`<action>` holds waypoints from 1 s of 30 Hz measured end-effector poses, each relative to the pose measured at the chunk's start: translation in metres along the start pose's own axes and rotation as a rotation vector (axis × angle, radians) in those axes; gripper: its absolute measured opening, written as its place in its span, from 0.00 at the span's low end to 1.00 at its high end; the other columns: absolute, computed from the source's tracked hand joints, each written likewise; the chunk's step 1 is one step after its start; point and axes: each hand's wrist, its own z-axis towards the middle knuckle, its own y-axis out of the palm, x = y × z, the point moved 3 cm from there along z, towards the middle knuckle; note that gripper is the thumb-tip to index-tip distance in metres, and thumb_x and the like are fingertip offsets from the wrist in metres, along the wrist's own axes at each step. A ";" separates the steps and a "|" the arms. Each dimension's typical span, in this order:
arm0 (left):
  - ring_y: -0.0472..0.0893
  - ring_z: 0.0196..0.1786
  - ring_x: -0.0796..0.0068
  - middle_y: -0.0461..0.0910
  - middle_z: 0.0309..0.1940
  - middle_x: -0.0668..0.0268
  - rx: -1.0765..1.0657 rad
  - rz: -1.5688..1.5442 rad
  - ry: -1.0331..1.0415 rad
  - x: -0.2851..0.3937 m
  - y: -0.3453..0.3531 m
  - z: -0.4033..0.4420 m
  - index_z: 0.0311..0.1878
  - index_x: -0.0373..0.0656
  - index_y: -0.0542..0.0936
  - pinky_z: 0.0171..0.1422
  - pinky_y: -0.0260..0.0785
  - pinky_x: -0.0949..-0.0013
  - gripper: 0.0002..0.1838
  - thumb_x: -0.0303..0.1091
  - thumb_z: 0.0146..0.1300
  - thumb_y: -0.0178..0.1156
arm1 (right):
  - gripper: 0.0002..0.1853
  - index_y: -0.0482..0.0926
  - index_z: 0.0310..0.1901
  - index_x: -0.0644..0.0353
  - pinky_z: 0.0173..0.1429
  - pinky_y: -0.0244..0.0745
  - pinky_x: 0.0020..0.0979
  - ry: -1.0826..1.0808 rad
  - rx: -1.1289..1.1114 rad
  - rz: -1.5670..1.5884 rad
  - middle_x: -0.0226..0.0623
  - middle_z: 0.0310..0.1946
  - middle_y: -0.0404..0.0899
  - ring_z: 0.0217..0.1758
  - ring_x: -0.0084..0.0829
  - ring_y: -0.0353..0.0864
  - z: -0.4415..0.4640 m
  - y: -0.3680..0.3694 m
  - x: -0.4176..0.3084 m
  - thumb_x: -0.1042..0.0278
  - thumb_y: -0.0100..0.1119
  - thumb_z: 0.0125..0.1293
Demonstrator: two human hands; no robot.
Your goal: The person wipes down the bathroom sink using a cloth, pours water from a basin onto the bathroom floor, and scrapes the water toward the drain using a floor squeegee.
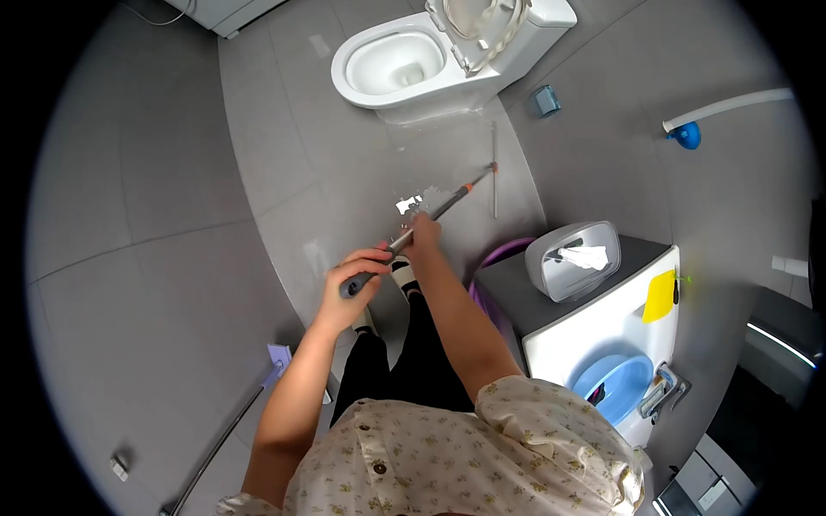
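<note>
Both of my hands grip the grey pole of a floor squeegee (pixel 452 202). My left hand (pixel 353 275) is closed around the thick grey handle at its near end. Farther along the pole, my right hand (pixel 422 236) is wrapped round it. The squeegee's thin, long head (pixel 495 191) lies on the floor near the right wall, joined to the pole by an orange piece. A wet, shiny patch (pixel 411 204) shows on the grey tiles beside my right hand.
A white toilet (pixel 366 73) with raised lid stands ahead. At right are a grey bin (pixel 551 271) holding white paper, a purple tub (pixel 508 249), and a sink counter (pixel 551 348) with a blue basin (pixel 624 378). A purple-headed tool (pixel 278 357) leans at left.
</note>
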 end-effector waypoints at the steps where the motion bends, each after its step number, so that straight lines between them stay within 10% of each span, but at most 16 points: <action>1: 0.67 0.65 0.59 0.75 0.51 0.61 -0.029 -0.001 0.019 -0.005 0.007 0.006 0.36 0.36 0.80 0.66 0.60 0.59 0.14 0.12 0.49 0.51 | 0.05 0.64 0.26 0.60 0.22 0.64 0.32 -0.015 0.002 -0.031 0.33 0.20 0.62 0.19 0.27 0.62 0.010 -0.010 -0.008 0.73 0.47 0.58; 11: 0.71 0.59 0.66 0.71 0.58 0.61 -0.034 -0.017 0.077 -0.041 0.091 0.072 0.43 0.40 0.74 0.60 0.63 0.69 0.11 0.22 0.56 0.57 | 0.06 0.62 0.36 0.61 0.19 0.60 0.31 -0.072 0.022 -0.191 0.32 0.17 0.61 0.15 0.27 0.60 0.103 -0.037 -0.104 0.70 0.47 0.63; 30: 0.75 0.53 0.65 0.71 0.58 0.62 -0.031 0.097 0.076 -0.054 0.050 0.007 0.42 0.42 0.72 0.55 0.65 0.67 0.13 0.27 0.54 0.62 | 0.08 0.62 0.41 0.58 0.16 0.62 0.33 -0.101 0.117 -0.298 0.37 0.20 0.62 0.15 0.30 0.63 0.076 -0.041 -0.035 0.72 0.45 0.60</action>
